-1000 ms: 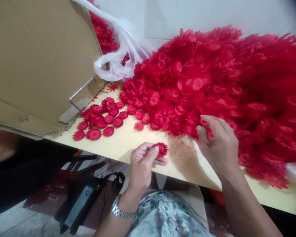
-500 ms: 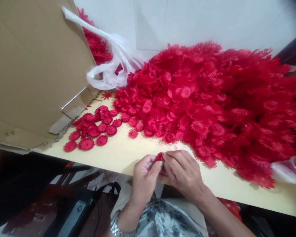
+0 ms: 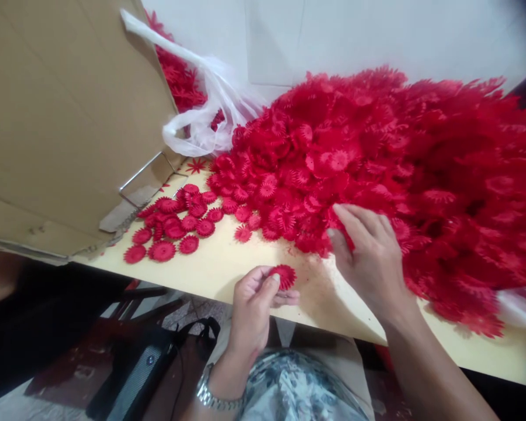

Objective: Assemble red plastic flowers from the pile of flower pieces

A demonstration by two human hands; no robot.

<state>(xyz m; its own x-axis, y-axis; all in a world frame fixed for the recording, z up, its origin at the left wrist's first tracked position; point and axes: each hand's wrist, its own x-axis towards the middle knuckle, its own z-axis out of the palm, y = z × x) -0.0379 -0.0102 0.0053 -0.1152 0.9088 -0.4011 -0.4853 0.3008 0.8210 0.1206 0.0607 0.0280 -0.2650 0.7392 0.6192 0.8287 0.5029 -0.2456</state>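
My left hand (image 3: 249,310) pinches a small round red flower piece with a fringed edge (image 3: 284,277) between thumb and fingers, just above the table's front edge. My right hand (image 3: 372,263) is at the near side of a large heap of red fringed flower pieces (image 3: 289,175). Its thumb and forefinger are apart, with red pieces right behind them; nothing shows gripped there. Left of the heap lies a smaller group of thicker red fringed discs (image 3: 162,251), away from both hands.
A large cardboard box (image 3: 61,117) stands at the left on the cream table (image 3: 201,272). Beside it are a white plastic bag (image 3: 219,93) and a bent metal wire (image 3: 140,173). A black case (image 3: 135,374) sits below the table, near another person's dark clothing (image 3: 70,316).
My right hand has left the flower piece that both hands were working on and moved up and right to the heap. My left hand keeps the piece. The view has shifted slightly.
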